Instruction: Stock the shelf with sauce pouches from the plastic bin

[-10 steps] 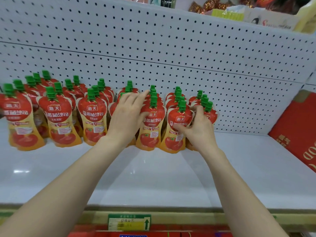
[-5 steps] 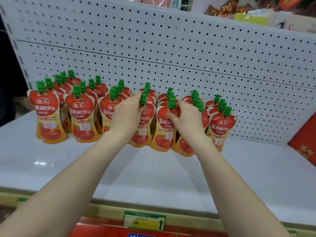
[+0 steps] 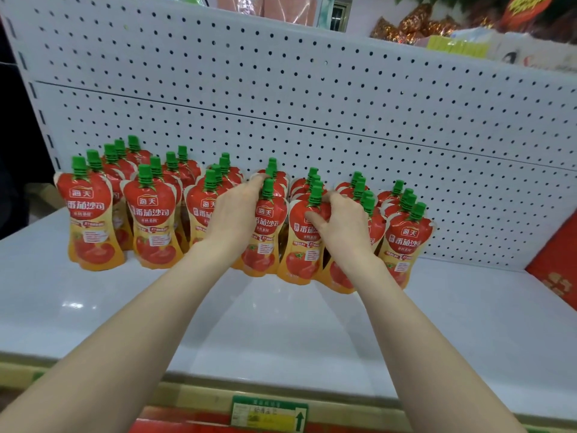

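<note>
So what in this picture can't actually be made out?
- Plastic bin: nowhere in the head view.
- Pouch behind the left hand: its label is covered by the hand.
- Pouch behind the right hand: the hand and wrist hide most of it.
- Back pouches: front rows hide them; only green caps show.
- Price tag: print is blurred.
- Red box: cut off by the right edge.

Glossy white shelf, matt perforated metal back panel, shiny plastic sauce pouches
</note>
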`<state>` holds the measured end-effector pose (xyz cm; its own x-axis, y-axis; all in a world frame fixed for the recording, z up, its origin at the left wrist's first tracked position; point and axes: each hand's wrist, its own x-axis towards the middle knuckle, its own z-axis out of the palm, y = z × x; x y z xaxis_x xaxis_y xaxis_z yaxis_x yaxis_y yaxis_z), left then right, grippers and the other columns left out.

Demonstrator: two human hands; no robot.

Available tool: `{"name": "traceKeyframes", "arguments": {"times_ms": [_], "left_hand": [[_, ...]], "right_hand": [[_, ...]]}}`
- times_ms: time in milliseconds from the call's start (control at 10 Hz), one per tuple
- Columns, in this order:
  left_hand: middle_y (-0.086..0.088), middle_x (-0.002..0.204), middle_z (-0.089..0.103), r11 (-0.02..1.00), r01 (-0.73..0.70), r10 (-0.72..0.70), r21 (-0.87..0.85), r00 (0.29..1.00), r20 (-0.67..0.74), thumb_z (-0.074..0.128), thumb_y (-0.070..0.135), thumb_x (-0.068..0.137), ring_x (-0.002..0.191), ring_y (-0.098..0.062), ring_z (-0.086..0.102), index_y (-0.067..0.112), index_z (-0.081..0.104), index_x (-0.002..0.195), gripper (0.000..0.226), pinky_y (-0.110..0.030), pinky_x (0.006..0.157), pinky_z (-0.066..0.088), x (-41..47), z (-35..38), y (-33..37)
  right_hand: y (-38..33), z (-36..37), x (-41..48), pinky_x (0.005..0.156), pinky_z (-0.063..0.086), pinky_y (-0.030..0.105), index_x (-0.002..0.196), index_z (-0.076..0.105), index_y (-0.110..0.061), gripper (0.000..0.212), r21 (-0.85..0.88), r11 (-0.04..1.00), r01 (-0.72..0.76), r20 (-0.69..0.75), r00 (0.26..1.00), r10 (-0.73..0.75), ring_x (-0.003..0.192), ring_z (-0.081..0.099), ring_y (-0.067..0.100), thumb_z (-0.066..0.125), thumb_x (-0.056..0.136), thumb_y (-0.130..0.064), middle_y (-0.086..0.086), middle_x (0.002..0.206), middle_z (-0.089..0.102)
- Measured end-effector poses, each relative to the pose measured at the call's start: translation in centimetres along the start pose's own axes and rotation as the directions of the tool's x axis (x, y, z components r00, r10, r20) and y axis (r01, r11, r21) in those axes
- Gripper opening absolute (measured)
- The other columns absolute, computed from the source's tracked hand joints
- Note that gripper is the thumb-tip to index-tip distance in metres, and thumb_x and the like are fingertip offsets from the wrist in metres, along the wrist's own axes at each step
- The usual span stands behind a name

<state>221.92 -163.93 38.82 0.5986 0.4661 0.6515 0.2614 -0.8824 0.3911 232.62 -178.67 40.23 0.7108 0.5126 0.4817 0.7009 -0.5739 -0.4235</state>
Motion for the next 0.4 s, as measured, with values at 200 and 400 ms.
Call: {"name": "traceKeyframes", "arguments": {"times_ms": [200, 400], "left_hand": [[-0.013, 0.137, 0.054, 0.994, -0.080, 0.084, 0.069, 0.995, -0.050, 0.051, -0.009, 0.091, 0.127, -0.030, 0.049, 0.011, 0.039, 0.145, 0.059, -0.041, 0.106, 0.043, -0.6, 0.0, -0.4], [-0.015, 0.130, 0.057, 0.992, -0.101, 0.114, 0.078, 0.978, -0.176, 0.059, -0.004, 0.088, 0.123, -0.032, 0.049, 0.010, 0.049, 0.138, 0.053, -0.043, 0.103, 0.044, -1.1, -2.6, -0.8]], "right_hand": [[0.0, -0.7, -0.4, 0.096, 0.050, 0.040, 0.130, 0.056, -0.016, 0.048, 0.063, 0.997, 0.038, -0.022, 0.999, -0.036, 0.107, 0.061, 0.022, 0.069, 0.089, -0.039, 0.003, 0.119, 0.065], [-2.0, -8.8, -1.2, 0.082, 0.055, 0.035, 0.119, 0.063, -0.027, 0.028, 0.263, 0.954, 0.141, -0.387, 0.921, -0.030, 0.076, 0.065, 0.007, 0.062, 0.092, -0.036, -0.011, 0.101, 0.069]]}}
